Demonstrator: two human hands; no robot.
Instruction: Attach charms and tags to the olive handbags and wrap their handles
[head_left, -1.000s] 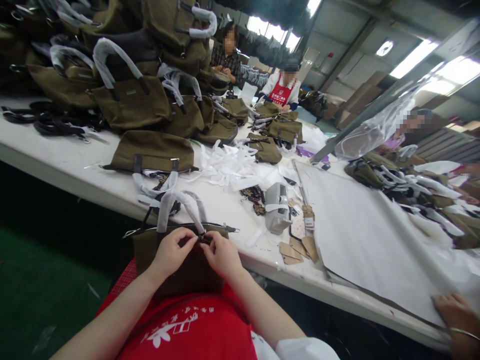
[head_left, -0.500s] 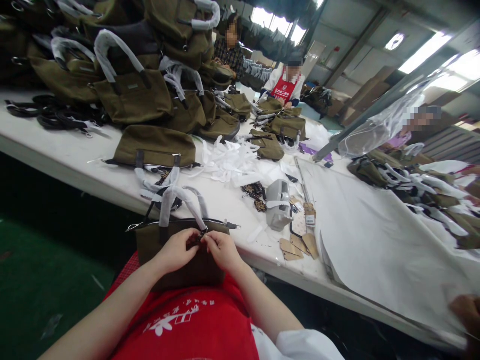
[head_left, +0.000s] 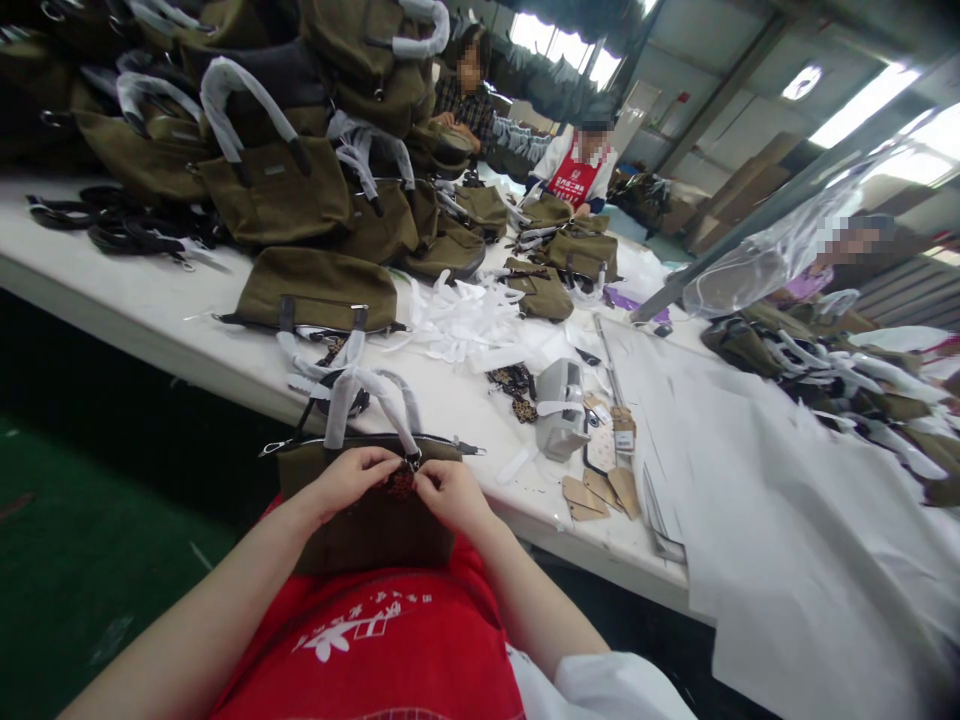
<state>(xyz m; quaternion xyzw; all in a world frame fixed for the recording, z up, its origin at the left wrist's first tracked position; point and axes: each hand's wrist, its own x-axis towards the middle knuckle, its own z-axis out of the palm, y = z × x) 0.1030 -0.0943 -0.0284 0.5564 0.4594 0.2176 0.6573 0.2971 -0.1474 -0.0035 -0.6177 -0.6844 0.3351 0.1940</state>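
I note the bag (head_left: 360,540) between table (head_left: 517,500) and apron (head_left: 420,640), judged light, soft and apt to sag, best held at its zipped rim, with left hand (head_left: 346,487) and right hand (head_left: 455,496) fingertips pinched on the clip (head_left: 412,462).

A red apron (head_left: 390,650) with white flower-like print and lettering, over a loose white sleeve (head_left: 619,685).
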